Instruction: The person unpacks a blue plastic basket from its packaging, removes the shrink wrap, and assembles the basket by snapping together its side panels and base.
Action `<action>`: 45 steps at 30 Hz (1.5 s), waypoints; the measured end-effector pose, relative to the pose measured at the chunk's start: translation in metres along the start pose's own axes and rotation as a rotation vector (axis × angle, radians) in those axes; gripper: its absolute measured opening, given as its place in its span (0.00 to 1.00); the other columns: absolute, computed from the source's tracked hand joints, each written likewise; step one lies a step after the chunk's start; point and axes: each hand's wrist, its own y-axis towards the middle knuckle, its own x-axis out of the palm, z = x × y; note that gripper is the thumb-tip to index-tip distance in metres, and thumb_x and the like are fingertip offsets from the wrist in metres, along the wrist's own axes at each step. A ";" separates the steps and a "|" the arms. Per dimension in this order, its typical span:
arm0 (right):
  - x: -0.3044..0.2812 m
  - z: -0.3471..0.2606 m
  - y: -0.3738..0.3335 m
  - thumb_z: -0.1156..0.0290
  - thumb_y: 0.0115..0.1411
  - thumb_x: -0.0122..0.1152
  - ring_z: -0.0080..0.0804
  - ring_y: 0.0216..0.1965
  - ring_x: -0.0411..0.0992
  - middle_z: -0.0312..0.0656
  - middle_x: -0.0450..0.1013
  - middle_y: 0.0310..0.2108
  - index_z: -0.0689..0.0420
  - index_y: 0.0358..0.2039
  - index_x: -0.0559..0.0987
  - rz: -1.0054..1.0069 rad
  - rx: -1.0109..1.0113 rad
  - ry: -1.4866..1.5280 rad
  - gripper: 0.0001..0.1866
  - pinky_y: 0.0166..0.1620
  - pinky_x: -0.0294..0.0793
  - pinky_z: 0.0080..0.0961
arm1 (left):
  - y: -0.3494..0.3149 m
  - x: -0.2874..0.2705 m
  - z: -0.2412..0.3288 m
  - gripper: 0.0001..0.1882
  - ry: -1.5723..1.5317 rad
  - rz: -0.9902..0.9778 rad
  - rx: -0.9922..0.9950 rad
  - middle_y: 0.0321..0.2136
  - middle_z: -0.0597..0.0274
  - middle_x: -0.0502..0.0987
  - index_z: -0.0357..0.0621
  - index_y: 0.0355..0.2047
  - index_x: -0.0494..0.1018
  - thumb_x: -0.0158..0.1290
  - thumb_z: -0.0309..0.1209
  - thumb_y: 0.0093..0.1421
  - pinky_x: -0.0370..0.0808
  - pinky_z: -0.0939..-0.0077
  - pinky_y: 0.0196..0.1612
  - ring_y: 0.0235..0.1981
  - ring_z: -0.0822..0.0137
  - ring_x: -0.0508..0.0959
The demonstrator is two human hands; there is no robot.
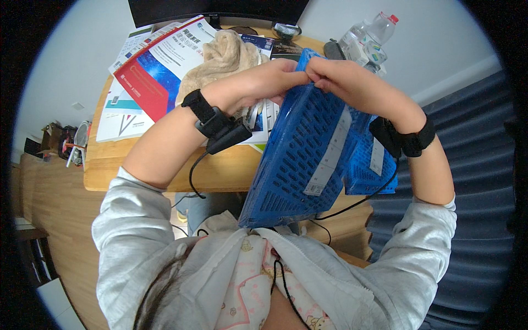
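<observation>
Both hands are at the top edge of a flat blue perforated plastic panel (300, 146) with a glossy surface and a pale label strip (329, 157) down its face. It is tilted in front of my chest. My left hand (275, 80) is closed on the panel's upper left edge, its thumb reaching toward the other hand. Fingers bent, my right hand (338, 80) pinches the top corner, and the two hands meet there. A second blue perforated piece (360, 170) with a similar pale strip shows behind it, lower right. What joins the two pieces is hidden.
A wooden desk (124, 168) carries a red and white book (148, 82), papers and a crumpled beige cloth (228, 52). Beyond stands a dark monitor (220, 10). Clear plastic bottles (379, 30) are at the far right, near a dark blue curtain (462, 181). Cables hang from both wrist straps.
</observation>
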 end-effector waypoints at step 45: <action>-0.050 -0.027 -0.014 0.64 0.58 0.54 0.33 0.28 0.61 0.44 0.63 0.26 0.60 0.27 0.67 0.633 0.257 -0.123 0.13 0.33 0.63 0.27 | -0.001 0.004 0.116 0.17 0.318 0.292 0.354 0.24 0.58 0.74 0.31 0.36 0.70 0.49 0.37 0.59 0.71 0.80 0.25 0.22 0.74 0.73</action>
